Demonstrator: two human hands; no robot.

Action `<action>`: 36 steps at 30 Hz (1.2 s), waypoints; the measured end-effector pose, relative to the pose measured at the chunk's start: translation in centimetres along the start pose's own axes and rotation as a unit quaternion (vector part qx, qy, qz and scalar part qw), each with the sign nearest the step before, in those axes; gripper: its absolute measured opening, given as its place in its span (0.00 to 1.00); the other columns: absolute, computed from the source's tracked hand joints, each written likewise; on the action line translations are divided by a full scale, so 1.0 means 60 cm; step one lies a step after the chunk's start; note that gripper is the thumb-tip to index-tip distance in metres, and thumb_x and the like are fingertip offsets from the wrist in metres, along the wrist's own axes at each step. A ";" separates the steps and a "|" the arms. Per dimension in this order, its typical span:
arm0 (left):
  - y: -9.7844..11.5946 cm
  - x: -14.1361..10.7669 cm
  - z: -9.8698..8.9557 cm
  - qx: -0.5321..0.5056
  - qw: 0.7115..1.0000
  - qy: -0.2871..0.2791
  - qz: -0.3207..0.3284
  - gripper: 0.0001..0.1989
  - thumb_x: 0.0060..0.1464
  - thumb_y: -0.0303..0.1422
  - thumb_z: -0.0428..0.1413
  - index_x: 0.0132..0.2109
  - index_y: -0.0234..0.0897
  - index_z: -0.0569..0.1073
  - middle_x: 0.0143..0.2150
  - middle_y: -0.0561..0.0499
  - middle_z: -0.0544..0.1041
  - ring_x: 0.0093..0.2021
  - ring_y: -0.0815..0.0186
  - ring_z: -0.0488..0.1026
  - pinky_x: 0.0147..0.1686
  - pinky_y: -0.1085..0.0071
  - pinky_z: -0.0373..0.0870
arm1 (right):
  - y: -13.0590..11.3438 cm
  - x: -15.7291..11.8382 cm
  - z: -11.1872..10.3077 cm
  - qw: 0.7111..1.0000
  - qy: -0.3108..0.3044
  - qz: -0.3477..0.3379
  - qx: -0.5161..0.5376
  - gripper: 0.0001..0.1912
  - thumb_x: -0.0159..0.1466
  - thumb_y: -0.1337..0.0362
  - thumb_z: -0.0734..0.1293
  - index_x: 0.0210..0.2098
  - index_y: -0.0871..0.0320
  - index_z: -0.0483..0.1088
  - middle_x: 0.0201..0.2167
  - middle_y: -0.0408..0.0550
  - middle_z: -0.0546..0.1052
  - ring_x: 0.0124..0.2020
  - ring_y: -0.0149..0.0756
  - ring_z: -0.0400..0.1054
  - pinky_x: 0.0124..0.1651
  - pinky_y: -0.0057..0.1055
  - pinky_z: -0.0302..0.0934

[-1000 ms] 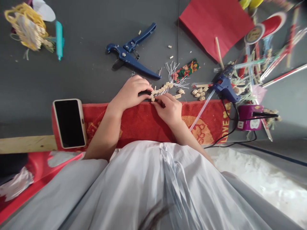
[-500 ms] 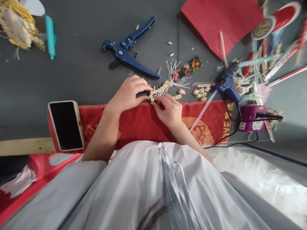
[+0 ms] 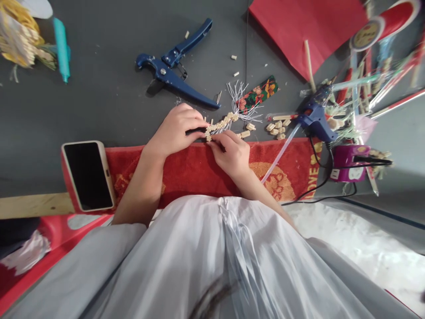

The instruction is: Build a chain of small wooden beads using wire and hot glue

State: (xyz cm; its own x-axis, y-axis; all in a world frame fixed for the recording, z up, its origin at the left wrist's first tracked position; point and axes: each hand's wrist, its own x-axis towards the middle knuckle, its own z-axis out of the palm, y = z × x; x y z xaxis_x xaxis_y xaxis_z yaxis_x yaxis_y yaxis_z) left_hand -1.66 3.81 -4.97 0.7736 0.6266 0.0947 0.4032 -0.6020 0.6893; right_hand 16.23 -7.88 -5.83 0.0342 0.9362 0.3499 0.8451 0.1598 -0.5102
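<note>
A cream-coloured beaded piece (image 3: pixel 227 120) with white threads fanning from its far end lies between my hands. My left hand (image 3: pixel 179 129) pinches its near left end between thumb and fingers. From the right, my right hand (image 3: pixel 231 151) closes its fingertips on the lower edge of that same end. A floral green strip (image 3: pixel 258 95) lies just beyond the threads. Small cream pieces (image 3: pixel 250 126) rest right of my right hand, and several more (image 3: pixel 278 129) sit further right.
Blue cutters (image 3: pixel 175 73) lie open beyond my left hand. A phone (image 3: pixel 88 175) rests on the red towel's (image 3: pixel 189 177) left end. To the right are a blue glue gun (image 3: pixel 317 117), a purple power block (image 3: pixel 350 163) and red paper (image 3: pixel 308 31).
The view has shifted slightly, so things on the left appear further left. Both hands keep their hold on the beaded piece, with hardly any movement.
</note>
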 end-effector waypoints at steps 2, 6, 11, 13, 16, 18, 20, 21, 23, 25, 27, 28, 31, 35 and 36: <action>0.001 0.000 0.000 -0.002 1.000 0.002 -0.001 0.14 0.64 0.41 0.57 0.49 0.42 0.83 0.48 0.49 0.83 0.52 0.56 0.74 0.57 0.52 0.68 | 0.000 0.000 0.001 1.000 0.005 -0.008 -0.002 0.10 0.70 0.66 0.64 0.35 0.56 0.77 0.30 0.45 0.80 0.29 0.32 0.73 0.33 0.27 0.63; 0.002 -0.001 0.000 -0.003 1.000 0.012 0.002 0.14 0.64 0.41 0.56 0.48 0.42 0.83 0.47 0.49 0.83 0.51 0.56 0.75 0.57 0.54 0.69 | -0.001 0.000 0.003 1.000 0.004 -0.009 -0.010 0.10 0.70 0.66 0.64 0.35 0.56 0.77 0.30 0.45 0.80 0.29 0.32 0.73 0.32 0.28 0.62; 0.003 0.000 0.000 -0.003 1.000 0.017 0.002 0.14 0.64 0.41 0.56 0.47 0.41 0.83 0.46 0.49 0.83 0.50 0.57 0.75 0.56 0.54 0.70 | 0.000 -0.001 0.004 1.000 -0.006 -0.002 -0.016 0.10 0.70 0.65 0.64 0.35 0.55 0.76 0.31 0.45 0.81 0.31 0.33 0.75 0.32 0.28 0.62; 0.002 0.000 0.001 -0.001 1.000 0.019 0.006 0.14 0.63 0.41 0.57 0.47 0.41 0.83 0.46 0.49 0.83 0.50 0.57 0.75 0.56 0.54 0.70 | 0.001 -0.001 0.004 1.000 0.001 -0.009 -0.012 0.10 0.70 0.65 0.64 0.34 0.56 0.76 0.31 0.45 0.81 0.31 0.34 0.75 0.32 0.28 0.62; 0.000 0.000 0.002 0.001 1.000 0.019 0.010 0.13 0.63 0.40 0.57 0.46 0.41 0.84 0.45 0.49 0.83 0.50 0.57 0.75 0.56 0.54 0.70 | 0.001 -0.001 0.005 1.000 0.008 -0.015 -0.009 0.11 0.70 0.65 0.64 0.34 0.56 0.76 0.30 0.45 0.80 0.30 0.34 0.75 0.32 0.28 0.62; 0.000 -0.001 0.002 0.001 1.000 0.017 0.009 0.13 0.63 0.40 0.57 0.46 0.42 0.83 0.45 0.49 0.83 0.51 0.56 0.75 0.56 0.53 0.70 | 0.001 -0.001 0.005 1.000 0.003 -0.011 -0.005 0.11 0.70 0.65 0.64 0.34 0.56 0.77 0.30 0.45 0.80 0.30 0.33 0.75 0.32 0.28 0.62; 0.000 -0.001 0.001 0.003 1.000 0.015 0.007 0.13 0.63 0.40 0.57 0.47 0.42 0.83 0.46 0.49 0.83 0.51 0.56 0.75 0.57 0.53 0.69 | 0.001 0.000 0.005 1.000 -0.006 0.001 -0.003 0.11 0.70 0.64 0.64 0.35 0.55 0.77 0.31 0.45 0.81 0.31 0.33 0.75 0.32 0.28 0.62; 0.001 -0.002 0.000 0.004 1.000 0.014 0.006 0.13 0.63 0.40 0.57 0.48 0.42 0.83 0.46 0.49 0.83 0.51 0.56 0.75 0.57 0.53 0.69 | 0.000 0.000 0.005 1.000 -0.010 0.009 -0.002 0.10 0.70 0.63 0.65 0.35 0.55 0.77 0.31 0.45 0.81 0.31 0.33 0.75 0.32 0.28 0.62; 0.002 -0.001 -0.001 0.005 1.000 0.011 0.003 0.14 0.63 0.39 0.57 0.49 0.41 0.83 0.48 0.49 0.83 0.52 0.56 0.75 0.57 0.53 0.69 | 0.000 0.001 0.004 1.000 -0.013 0.023 0.001 0.09 0.70 0.62 0.66 0.36 0.55 0.78 0.31 0.45 0.81 0.30 0.32 0.75 0.32 0.27 0.62; 0.004 -0.001 -0.002 0.006 1.000 0.009 -0.001 0.14 0.63 0.39 0.56 0.50 0.41 0.82 0.49 0.48 0.83 0.52 0.56 0.75 0.57 0.52 0.69 | 0.000 0.002 0.004 0.999 -0.013 0.031 0.010 0.09 0.70 0.62 0.67 0.37 0.56 0.79 0.31 0.45 0.81 0.30 0.32 0.74 0.32 0.27 0.62; 0.006 -0.001 -0.003 0.007 1.000 0.008 -0.005 0.14 0.63 0.38 0.56 0.50 0.41 0.82 0.49 0.48 0.83 0.52 0.56 0.75 0.57 0.52 0.69 | 0.001 0.001 0.003 0.999 -0.018 0.039 0.022 0.08 0.69 0.61 0.68 0.37 0.57 0.79 0.31 0.45 0.80 0.29 0.32 0.73 0.32 0.27 0.63; 0.007 -0.001 -0.003 0.006 1.000 0.008 -0.006 0.13 0.63 0.38 0.56 0.50 0.41 0.82 0.49 0.48 0.83 0.52 0.56 0.75 0.57 0.52 0.69 | 0.001 0.001 0.003 0.998 -0.023 0.044 0.027 0.08 0.68 0.61 0.69 0.37 0.57 0.79 0.31 0.45 0.80 0.29 0.32 0.72 0.33 0.27 0.63; 0.008 -0.001 -0.004 0.004 1.000 0.005 -0.008 0.13 0.62 0.38 0.57 0.49 0.41 0.82 0.49 0.48 0.83 0.52 0.55 0.75 0.57 0.53 0.69 | 0.003 -0.001 0.002 0.997 -0.042 0.062 0.027 0.08 0.68 0.60 0.68 0.38 0.56 0.78 0.31 0.46 0.80 0.30 0.33 0.72 0.34 0.28 0.64; 0.006 0.000 -0.003 0.000 1.000 0.007 -0.009 0.13 0.62 0.39 0.58 0.48 0.43 0.83 0.48 0.49 0.83 0.52 0.55 0.75 0.57 0.52 0.69 | 0.004 -0.001 0.002 0.997 -0.050 0.062 0.020 0.08 0.69 0.62 0.66 0.38 0.55 0.78 0.33 0.48 0.81 0.33 0.35 0.74 0.36 0.29 0.65; 0.006 0.000 -0.002 -0.002 1.000 0.008 -0.009 0.13 0.62 0.40 0.58 0.48 0.43 0.83 0.48 0.49 0.83 0.52 0.55 0.75 0.57 0.52 0.69 | 0.003 -0.001 0.002 0.997 -0.048 0.058 0.018 0.08 0.69 0.63 0.66 0.38 0.55 0.78 0.34 0.48 0.81 0.33 0.35 0.74 0.36 0.29 0.65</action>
State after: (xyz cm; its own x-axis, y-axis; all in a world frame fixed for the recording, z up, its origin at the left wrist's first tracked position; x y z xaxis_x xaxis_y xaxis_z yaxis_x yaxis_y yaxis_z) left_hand -1.59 3.66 -4.64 0.7583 0.6450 0.0948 0.4145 -0.5892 0.6936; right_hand 16.33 -7.89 -6.05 0.0788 0.9744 0.2106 0.8184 0.0574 -0.5717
